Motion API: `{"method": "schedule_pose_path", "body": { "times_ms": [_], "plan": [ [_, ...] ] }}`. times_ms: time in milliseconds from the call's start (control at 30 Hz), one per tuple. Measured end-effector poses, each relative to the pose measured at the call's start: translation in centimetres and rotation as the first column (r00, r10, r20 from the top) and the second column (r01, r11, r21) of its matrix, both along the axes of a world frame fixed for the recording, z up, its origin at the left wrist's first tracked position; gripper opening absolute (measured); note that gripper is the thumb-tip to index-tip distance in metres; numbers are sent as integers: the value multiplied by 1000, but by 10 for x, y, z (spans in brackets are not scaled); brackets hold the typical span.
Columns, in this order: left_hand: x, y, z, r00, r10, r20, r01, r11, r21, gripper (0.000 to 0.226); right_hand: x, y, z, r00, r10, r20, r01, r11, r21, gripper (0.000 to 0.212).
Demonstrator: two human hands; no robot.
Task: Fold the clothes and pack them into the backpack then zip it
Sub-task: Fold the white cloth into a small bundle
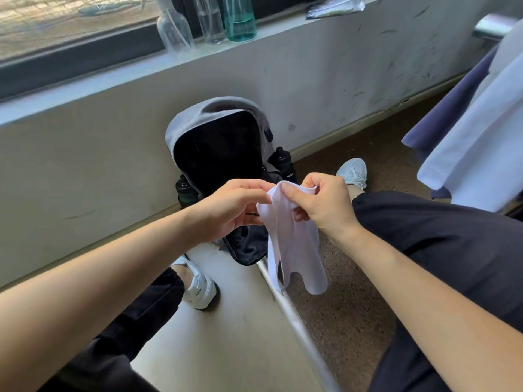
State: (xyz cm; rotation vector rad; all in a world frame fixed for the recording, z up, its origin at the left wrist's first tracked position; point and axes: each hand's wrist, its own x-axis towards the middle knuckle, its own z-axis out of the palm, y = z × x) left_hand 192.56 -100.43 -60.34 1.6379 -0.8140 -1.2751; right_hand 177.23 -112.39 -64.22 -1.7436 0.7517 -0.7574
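A person is sitting with legs in black trousers (452, 250) on both sides of the view. Two bare arms are reaching forward from the bottom of the picture.

The left hand (232, 207) is pinching the top edge of the white socks (291, 250) between its thumb and fingers. The right hand (322, 202) is holding the same top edge, with its fingers curled round the cloth and its thumb pressing on the front. The white socks are hanging down in the air between the two hands, in front of the bottom part of the backpack (198, 120). I think there are two socks held together, but it is hard to be sure.

Under the hands, a shiny metal bar (291, 312) is lying along the floor (339, 306). A white shoe (199, 287) is resting on the left and another white shoe (352, 171) is sitting farther off on the right.

The backpack is grey, and it is standing on the floor, leaning against the wall. It is wide open and looking dark inside. One black bottle (185, 190) is sticking out at its left side and another black bottle (283, 161) at its right side.

On the right, a white cloth (481, 142) and a purple cloth (447, 108) are hanging down.

Far back, on the windowsill (113, 89), a clear spray bottle (174, 29), a clear bottle (209, 21) and a blue-green bottle (240, 21) are standing in a row.
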Motion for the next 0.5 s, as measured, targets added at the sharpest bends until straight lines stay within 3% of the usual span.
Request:
{"method": "schedule_pose_path", "body": {
  "times_ms": [167, 233, 400, 500],
  "plan": [
    [-5, 0, -2, 1000, -7, -3, 7, 1000, -2, 43, 1, -1, -3, 1000, 1, -18, -1, 1000, -26, 53],
    [-6, 1, -3, 995, -29, 91, 31, 999, -17, 45, 0, 1, -3, 1000, 24, -12, -24, 1000, -17, 51],
    [-5, 4, -2, 962, -36, 269, 60, 995, -80, 24, 1, -3, -5, 993, 120, -13, -120, 992, -27, 45],
    [11, 8, 5, 839, -75, 540, 131, 989, -66, 14, -3, -13, -7, 964, 198, -178, -216, 973, -87, 34]
  ]
}}
